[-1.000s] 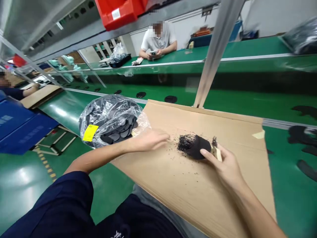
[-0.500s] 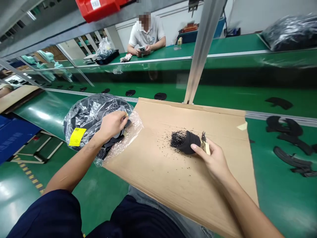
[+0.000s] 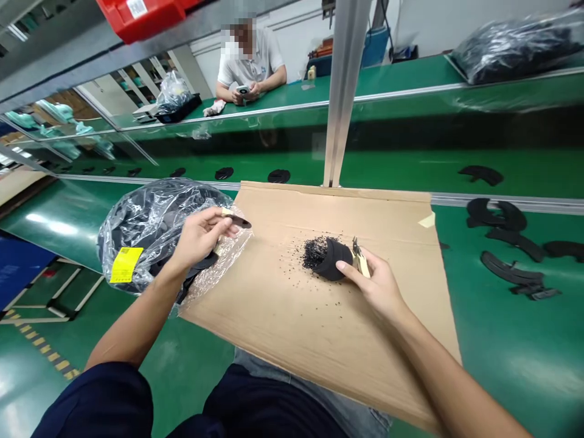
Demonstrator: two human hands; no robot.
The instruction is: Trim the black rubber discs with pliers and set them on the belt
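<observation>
Finding: both grips occupied, one at risk of slipping

Risk, in my judgement: the thin dark disc (image 3: 241,221) could turn or drop from my left hand (image 3: 197,238), since only a small part of its rim is gripped. In my right hand (image 3: 382,285), the curved black piece (image 3: 335,258) could slide, because the same fingers also carry the nippers (image 3: 362,265). A careless wrist could scatter the black crumbs (image 3: 314,252) further over the cardboard sheet (image 3: 269,328).

Position: my left fingers are closed in a light pinch on the disc, which shows nearly edge-on and projects past the fingertips, over the edge of the clear plastic bag (image 3: 155,201) with its yellow label (image 3: 126,264). My right fingers are partly curled round the pale-yellow nipper handles, with the thumb lying on the curved piece. That piece reaches forward from the thumb, its far edge against the crumbs. Whether it is one layer or several, and whether the nipper jaws are parted, I cannot tell
</observation>
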